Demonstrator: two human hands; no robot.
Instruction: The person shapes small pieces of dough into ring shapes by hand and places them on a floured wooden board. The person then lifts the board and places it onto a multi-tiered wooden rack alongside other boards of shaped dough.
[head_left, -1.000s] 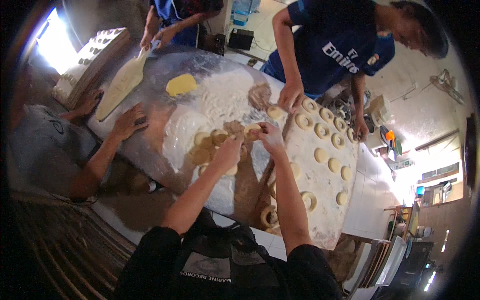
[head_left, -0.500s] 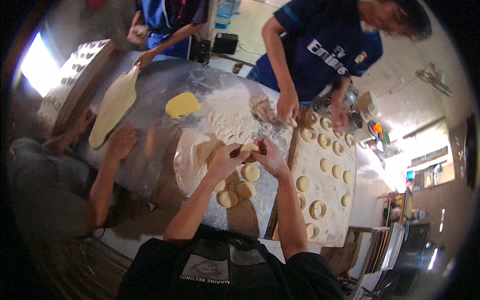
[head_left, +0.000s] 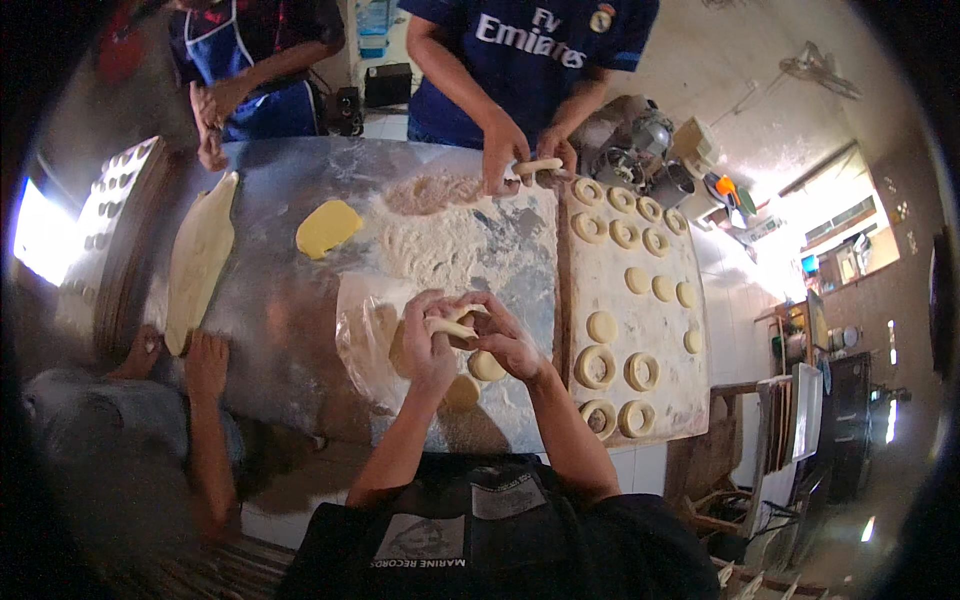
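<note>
My left hand [head_left: 428, 340] and my right hand [head_left: 510, 342] are both closed around a dough ring [head_left: 452, 328], held just above the table with its hole stretched wide. My fingers cover part of it. Right below my right hand a round dough disc [head_left: 487, 367] lies on the table. Another dough disc [head_left: 462, 392] rests closer to me, in shadow. Beside my left hand, a clear plastic sheet [head_left: 362, 345] is spread on the metal table [head_left: 280, 290].
A floured board [head_left: 662, 325] on the right carries several dough rings and discs. Flour [head_left: 430, 240] and a yellow slab [head_left: 328, 229] lie beyond my hands. One co-worker [head_left: 520, 60] handles dough across the table; others stand by a long dough sheet [head_left: 200, 260] at left.
The dough between my hands has gone from a small piece at my fingertips to an opened ring. The co-worker opposite now has both hands at a dough piece. My view has shifted.
</note>
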